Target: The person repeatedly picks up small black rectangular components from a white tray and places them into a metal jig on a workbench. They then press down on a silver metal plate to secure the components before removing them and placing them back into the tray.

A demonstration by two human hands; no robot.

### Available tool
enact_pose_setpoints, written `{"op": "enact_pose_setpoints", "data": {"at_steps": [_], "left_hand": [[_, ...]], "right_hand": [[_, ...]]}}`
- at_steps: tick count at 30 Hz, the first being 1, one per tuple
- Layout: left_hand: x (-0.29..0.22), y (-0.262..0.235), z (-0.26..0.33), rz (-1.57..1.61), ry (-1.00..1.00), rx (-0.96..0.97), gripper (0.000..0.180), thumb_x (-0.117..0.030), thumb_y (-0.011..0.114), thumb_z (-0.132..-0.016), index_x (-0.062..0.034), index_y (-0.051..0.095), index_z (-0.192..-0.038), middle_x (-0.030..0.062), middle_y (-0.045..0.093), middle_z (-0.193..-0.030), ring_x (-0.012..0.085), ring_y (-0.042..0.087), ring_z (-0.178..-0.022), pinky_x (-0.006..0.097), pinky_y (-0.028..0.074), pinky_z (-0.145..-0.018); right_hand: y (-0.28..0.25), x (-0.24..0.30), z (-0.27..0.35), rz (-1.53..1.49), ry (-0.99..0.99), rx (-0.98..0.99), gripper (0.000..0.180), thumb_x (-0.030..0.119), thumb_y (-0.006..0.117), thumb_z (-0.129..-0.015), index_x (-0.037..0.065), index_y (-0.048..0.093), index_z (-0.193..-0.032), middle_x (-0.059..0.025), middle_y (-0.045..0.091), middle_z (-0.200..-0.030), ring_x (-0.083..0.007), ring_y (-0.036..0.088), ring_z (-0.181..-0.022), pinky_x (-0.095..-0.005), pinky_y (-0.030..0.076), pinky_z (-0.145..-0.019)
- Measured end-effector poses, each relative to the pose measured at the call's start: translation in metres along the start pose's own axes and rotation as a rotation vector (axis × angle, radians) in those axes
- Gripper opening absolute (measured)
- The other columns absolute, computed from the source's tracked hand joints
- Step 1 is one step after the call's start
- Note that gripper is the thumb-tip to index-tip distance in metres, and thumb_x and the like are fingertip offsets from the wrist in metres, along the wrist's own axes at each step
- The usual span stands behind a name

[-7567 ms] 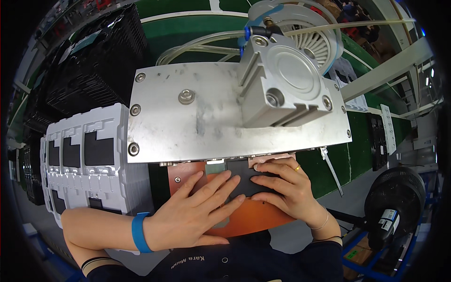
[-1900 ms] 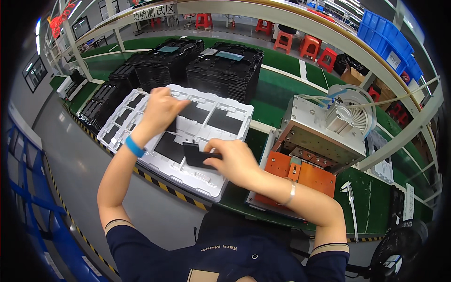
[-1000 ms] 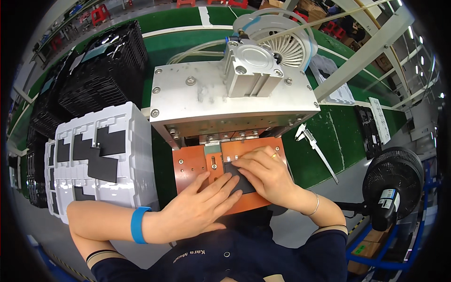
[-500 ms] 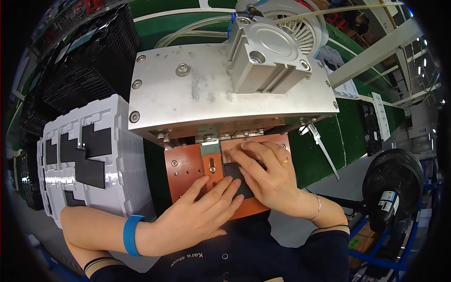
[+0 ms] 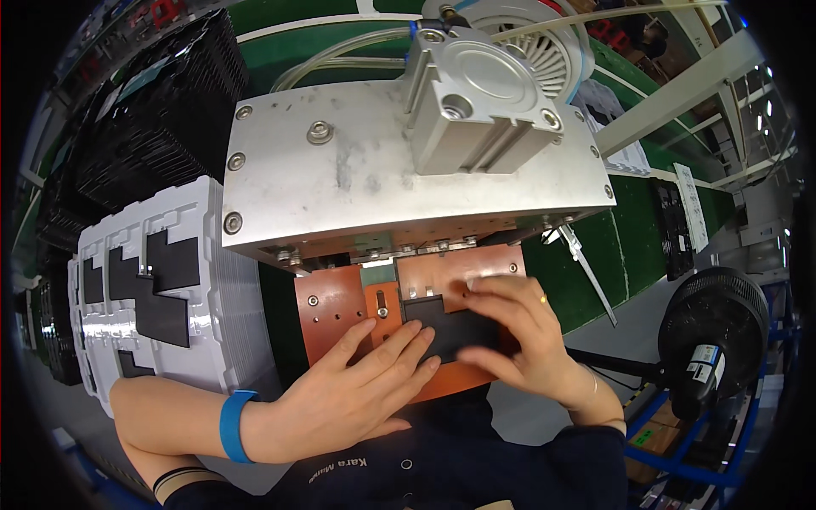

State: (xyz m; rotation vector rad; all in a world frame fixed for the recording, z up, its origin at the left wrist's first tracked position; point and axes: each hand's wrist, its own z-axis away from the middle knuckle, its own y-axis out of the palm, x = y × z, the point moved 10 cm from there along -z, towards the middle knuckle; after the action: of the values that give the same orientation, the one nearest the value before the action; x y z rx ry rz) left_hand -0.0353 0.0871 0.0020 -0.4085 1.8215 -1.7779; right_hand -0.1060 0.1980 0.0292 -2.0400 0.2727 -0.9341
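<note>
A flat black piece [image 5: 452,328] with a stepped edge lies on the orange fixture plate [image 5: 330,299], below the front of a metal press [image 5: 365,174]. My left hand [image 5: 344,395] rests on the left part of the piece, its fingers stretched out and slightly apart. Over the right part is my right hand [image 5: 531,344], open, with the thumb apart from the curved fingers and nothing visible between them. Two small shiny tabs [image 5: 421,293] show at the piece's upper edge. The hands hide part of the piece and of the plate.
At left stands a stack of white plastic trays [image 5: 229,293], the top one bearing black pieces [image 5: 166,319]. Black trays [image 5: 157,127] are piled behind it. A caliper [image 5: 586,263] lies on the green bench right of the press. A black fan [image 5: 710,327] is at far right.
My right hand has moved right and opened, uncovering the tabs and more of the black piece. My left hand keeps its place. The view has shifted slightly.
</note>
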Motion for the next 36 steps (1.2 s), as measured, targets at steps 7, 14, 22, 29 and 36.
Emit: {"op": "enact_pose_setpoints", "data": {"at_steps": [7, 14, 22, 29, 36], "left_hand": [[0.018, -0.008, -0.003, 0.089, -0.063, -0.036, 0.078, -0.064, 0.056, -0.087, -0.0088, 0.048, -0.142, 0.0165, 0.041, -0.151, 0.0325, 0.036, -0.141, 0.053, 0.030, -0.110], [0.037, -0.006, -0.009, 0.070, -0.097, -0.067, 0.080, -0.067, 0.055, -0.086, -0.0099, 0.049, -0.141, 0.0174, 0.040, -0.150, 0.0363, 0.035, -0.141, 0.056, 0.029, -0.111], [0.038, -0.003, -0.008, 0.127, -0.107, -0.059, 0.078, -0.066, 0.057, -0.085, -0.0133, 0.049, -0.142, 0.0165, 0.041, -0.151, 0.0352, 0.037, -0.140, 0.055, 0.034, -0.108], [0.038, 0.000, -0.006, 0.139, -0.118, -0.035, 0.078, -0.066, 0.059, -0.085, -0.0150, 0.048, -0.143, 0.0155, 0.040, -0.151, 0.0338, 0.039, -0.138, 0.053, 0.035, -0.107], [0.038, -0.001, -0.006, 0.146, -0.124, -0.023, 0.078, -0.066, 0.059, -0.085, -0.0152, 0.049, -0.143, 0.0151, 0.040, -0.151, 0.0335, 0.038, -0.138, 0.054, 0.032, -0.109]], "right_hand": [[0.010, -0.005, 0.001, 0.016, -0.072, 0.074, 0.038, 0.020, 0.082, -0.072, 0.005, 0.070, -0.104, -0.0096, 0.064, -0.118, -0.0285, 0.058, -0.107, -0.0370, 0.050, -0.087], [0.008, -0.015, -0.020, -0.025, -0.099, 0.029, 0.036, 0.019, 0.083, -0.069, 0.003, 0.072, -0.100, -0.0097, 0.066, -0.112, -0.0283, 0.060, -0.103, -0.0370, 0.051, -0.086], [0.011, -0.017, -0.020, -0.033, -0.089, 0.076, 0.036, 0.019, 0.083, -0.068, 0.003, 0.071, -0.098, -0.0102, 0.066, -0.114, -0.0270, 0.060, -0.104, -0.0359, 0.051, -0.086], [0.012, -0.017, -0.019, -0.021, -0.082, 0.081, 0.033, 0.021, 0.084, -0.070, 0.004, 0.070, -0.095, -0.0099, 0.067, -0.111, -0.0254, 0.061, -0.097, -0.0337, 0.050, -0.080], [0.013, -0.018, -0.020, -0.022, -0.074, 0.082, 0.034, 0.024, 0.085, -0.070, 0.005, 0.070, -0.094, -0.0091, 0.066, -0.096, -0.0251, 0.062, -0.084, -0.0328, 0.049, -0.075]]}}
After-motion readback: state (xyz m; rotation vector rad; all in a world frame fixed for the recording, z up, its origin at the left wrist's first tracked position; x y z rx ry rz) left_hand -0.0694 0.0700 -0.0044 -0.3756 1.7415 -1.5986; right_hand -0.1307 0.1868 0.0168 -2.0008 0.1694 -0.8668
